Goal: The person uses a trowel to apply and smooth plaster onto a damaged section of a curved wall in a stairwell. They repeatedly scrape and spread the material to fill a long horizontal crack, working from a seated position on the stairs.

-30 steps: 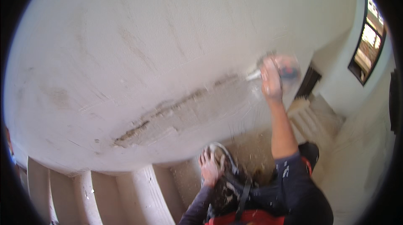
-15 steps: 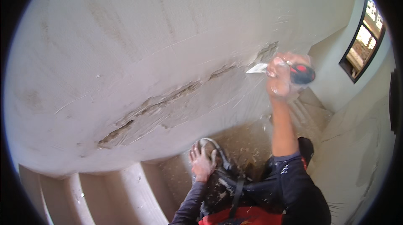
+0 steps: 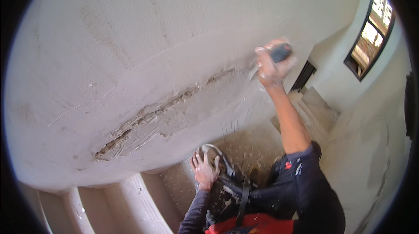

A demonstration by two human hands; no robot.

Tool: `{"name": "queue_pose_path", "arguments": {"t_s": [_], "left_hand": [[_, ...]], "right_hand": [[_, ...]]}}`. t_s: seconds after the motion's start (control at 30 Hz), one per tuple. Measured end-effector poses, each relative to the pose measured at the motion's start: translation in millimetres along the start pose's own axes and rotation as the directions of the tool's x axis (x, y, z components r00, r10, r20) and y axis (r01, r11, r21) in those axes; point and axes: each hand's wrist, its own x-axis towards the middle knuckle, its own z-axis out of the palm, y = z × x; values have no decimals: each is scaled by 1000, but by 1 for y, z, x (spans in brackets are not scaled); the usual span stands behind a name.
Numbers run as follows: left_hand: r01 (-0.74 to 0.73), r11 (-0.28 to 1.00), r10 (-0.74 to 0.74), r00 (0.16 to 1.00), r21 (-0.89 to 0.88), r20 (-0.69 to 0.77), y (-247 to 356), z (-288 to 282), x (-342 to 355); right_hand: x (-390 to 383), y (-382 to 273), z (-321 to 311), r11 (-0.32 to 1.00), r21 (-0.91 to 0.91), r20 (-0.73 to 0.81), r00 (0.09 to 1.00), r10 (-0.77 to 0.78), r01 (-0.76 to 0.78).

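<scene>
My right hand (image 3: pixel 271 64) is wrapped round a putty knife (image 3: pixel 280 52) with a dark handle, somewhat smeared by motion. Its pale blade (image 3: pixel 253 73) points down toward the wall, by the upper right end of a long rough crack (image 3: pixel 178 98); whether it touches cannot be made out. Smeared plaster lies along both sides of the crack, which is deepest at its lower left end. Whitish dust or plaster coats my fingers. Down by my bent leg (image 3: pixel 231 190), my left hand (image 3: pixel 205 170) rests with its fingers spread, holding nothing.
Stairs (image 3: pixel 126 199) run along the wall's foot at lower left, and more steps (image 3: pixel 316 105) show beyond my right forearm. A dark-framed window (image 3: pixel 371 37) is at upper right. Another wall (image 3: pixel 371 146), with a long crack, stands close on my right.
My right hand has shifted left and slightly up with the putty knife, and its blade has turned downward. The whole view has tilted a little. My left hand stays by my leg.
</scene>
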Motion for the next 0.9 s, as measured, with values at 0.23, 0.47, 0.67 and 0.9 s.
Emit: {"name": "queue_pose_path", "arguments": {"t_s": [0.23,0.47,0.67,0.9], "left_hand": [[55,998,-52,996,-36,78,-6,4,8],[-18,997,20,1000,-68,21,-24,8,1],[-42,995,44,999,-90,17,-8,13,8],[-29,991,35,998,-127,47,-13,10,9]], "right_hand": [[-9,-5,-14,998,-59,14,1000,-4,5],[-19,2,13,995,-101,-38,999,10,-13],[-10,7,-25,992,-100,-85,994,66,-75],[-5,-45,-21,970,-210,-25,992,120,-123]]}}
